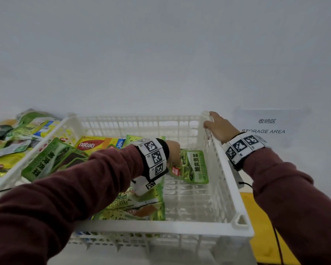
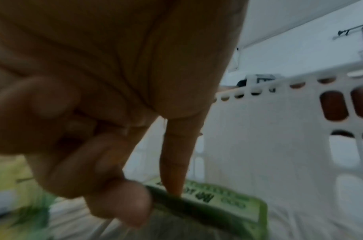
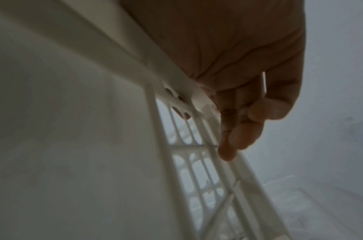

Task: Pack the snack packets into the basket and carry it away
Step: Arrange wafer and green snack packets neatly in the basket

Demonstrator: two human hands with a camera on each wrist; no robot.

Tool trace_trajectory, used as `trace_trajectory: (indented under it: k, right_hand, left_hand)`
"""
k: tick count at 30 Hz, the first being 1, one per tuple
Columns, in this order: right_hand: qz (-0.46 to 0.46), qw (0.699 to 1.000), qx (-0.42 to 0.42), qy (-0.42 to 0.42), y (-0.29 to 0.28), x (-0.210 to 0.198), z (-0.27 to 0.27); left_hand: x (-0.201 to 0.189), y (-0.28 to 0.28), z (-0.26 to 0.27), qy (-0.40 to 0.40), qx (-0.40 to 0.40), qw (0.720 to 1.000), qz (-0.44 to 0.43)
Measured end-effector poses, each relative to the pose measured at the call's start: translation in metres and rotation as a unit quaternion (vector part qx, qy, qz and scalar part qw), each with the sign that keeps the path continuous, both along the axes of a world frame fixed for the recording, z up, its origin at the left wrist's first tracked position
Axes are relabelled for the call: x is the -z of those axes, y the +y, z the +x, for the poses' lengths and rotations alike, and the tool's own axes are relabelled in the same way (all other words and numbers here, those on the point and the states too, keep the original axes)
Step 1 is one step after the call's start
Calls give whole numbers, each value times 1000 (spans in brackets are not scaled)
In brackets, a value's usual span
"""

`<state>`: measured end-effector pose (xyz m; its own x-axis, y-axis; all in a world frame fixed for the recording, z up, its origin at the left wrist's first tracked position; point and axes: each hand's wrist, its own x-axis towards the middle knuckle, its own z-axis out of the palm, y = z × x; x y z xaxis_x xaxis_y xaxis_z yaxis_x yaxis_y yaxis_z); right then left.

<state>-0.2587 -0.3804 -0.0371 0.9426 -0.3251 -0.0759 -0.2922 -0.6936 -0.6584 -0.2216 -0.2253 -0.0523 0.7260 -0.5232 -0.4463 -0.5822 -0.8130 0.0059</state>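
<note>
Your left sleeve (image 1: pixel 69 190) fills the near corner, crossing the front rim of the white basket (image 1: pixel 161 229) so that your left hand (image 1: pixel 173 152) sits down inside it. Those fingers are clamped on a green vegetable packet (image 1: pixel 196 167): the thumb (image 2: pixel 123 206) presses one edge and a straight finger (image 2: pixel 174 165) comes down on its printed face, so the packet hangs pinched between them, just above the basket floor and close to the right wall.

Behind that wrist lie the packets already packed: pandan cake packs (image 1: pixel 139 203) under your forearm, a red-and-yellow wafer pack (image 1: pixel 96 145) beyond it, and another green packet (image 1: pixel 52 159) leaning against the left wall. More loose snack packets (image 1: pixel 13 136) lie heaped outside the basket, well left of your fingers.

Your right hand (image 1: pixel 218 127) rests on the far right corner of the rim, thumb inside, fingers (image 3: pixel 244 133) curled down over the outer lattice, holding it. A storage area sign (image 1: pixel 264 127) lies on the table just right of those fingers.
</note>
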Motion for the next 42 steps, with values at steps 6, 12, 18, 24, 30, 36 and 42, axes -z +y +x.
trace_trajectory:
  k: [6, 12, 18, 24, 30, 36, 42]
  right_hand:
    - [-3, 1000, -3, -2, -1, 0, 0]
    - [-45, 999, -5, 7, -5, 1, 4]
    - [-219, 972, -19, 78, -8, -14, 3]
    - [-416, 882, -101, 196, 34, -74, -2]
    - [-407, 875, -244, 101, 128, -107, 9]
    - [-306, 867, -385, 88, 245, -42, 28]
    - [-330, 854, -381, 126, 288, -5, 35]
  left_hand:
    - [4, -4, -9, 7, 67, 997, 45]
    - [-28, 3, -8, -10, 39, 997, -60]
    - [-124, 88, 10, -94, -42, 949, -297]
    - [-156, 223, 30, -207, -152, 916, -309]
    - [-119, 298, 64, -164, -207, 948, -176]
    - [-67, 304, 90, -82, -204, 948, -230]
    - [-38, 295, 101, -42, -165, 939, -299]
